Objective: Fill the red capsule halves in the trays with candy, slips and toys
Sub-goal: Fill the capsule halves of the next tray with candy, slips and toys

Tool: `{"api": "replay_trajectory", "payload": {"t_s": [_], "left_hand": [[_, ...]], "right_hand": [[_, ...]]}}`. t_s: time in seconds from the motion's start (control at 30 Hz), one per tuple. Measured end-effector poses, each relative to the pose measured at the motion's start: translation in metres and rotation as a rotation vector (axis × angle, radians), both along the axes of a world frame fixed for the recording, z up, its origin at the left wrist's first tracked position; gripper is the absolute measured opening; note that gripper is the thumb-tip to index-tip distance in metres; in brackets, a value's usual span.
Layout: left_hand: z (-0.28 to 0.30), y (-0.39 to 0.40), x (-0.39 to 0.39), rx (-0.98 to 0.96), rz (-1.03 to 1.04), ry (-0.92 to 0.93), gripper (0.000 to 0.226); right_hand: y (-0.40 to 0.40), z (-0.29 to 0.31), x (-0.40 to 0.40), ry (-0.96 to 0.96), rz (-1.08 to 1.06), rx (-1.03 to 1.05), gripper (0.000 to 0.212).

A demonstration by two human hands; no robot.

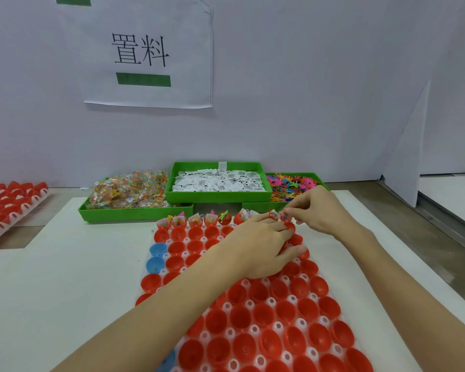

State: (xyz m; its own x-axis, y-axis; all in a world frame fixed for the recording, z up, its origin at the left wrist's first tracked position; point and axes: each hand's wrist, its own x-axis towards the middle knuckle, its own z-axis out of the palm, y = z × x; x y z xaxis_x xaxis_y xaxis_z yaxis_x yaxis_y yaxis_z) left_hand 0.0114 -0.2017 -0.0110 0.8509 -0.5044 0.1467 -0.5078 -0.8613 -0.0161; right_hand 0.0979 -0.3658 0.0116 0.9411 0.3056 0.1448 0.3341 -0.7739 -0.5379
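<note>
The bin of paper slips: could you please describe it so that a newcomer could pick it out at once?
Look at the three green bins along the white wall, beyond the tray of red capsule halves. The bin of paper slips is the middle one, standing higher than its neighbours. It alone holds white folded slips printed in black; the left bin holds clear candy packets and the right bin bright plastic toys.

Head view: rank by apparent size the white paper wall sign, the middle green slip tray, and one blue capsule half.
1. White paper wall sign, largest.
2. Middle green plastic tray of white slips.
3. Blue plastic capsule half, smallest.
Distances from the camera differ, so true sizes remain unsure.
</note>
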Motion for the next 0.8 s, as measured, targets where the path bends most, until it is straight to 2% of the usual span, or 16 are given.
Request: {"api": "replay_trajectory", "payload": {"t_s": [0.3, 0.4, 0.57, 0.67, 0.8], "left_hand": [[0.001, 0.0, -0.001, 0.033, 0.002, -0.008, 0.065], [0.001, -0.001, -0.001, 0.044, 0.004, -0.018, 0.064], [0.001, -0.002, -0.001, 0.059, 0.004, -0.016, 0.066], [0.001, -0.002, -0.001, 0.063, 0.005, -0.018, 0.067], [0.002, -0.003, -0.001, 0.067, 0.004, -0.01, 0.067]], "right_hand": [[0.005, -0.004, 0.002, -0.056, 0.014, -0.016, 0.005], [0.005, -0.007, 0.001, -0.033, 0.015, 0.061, 0.006], [0.0, -0.01, 0.003, 0.11, -0.037, 0.248, 0.012], [0.0, -0.013, 0.004, 0.093, -0.062, 0.276, 0.008], [0.004, -0.019, 0.002, 0.083, -0.109, 0.343, 0.013]]}}
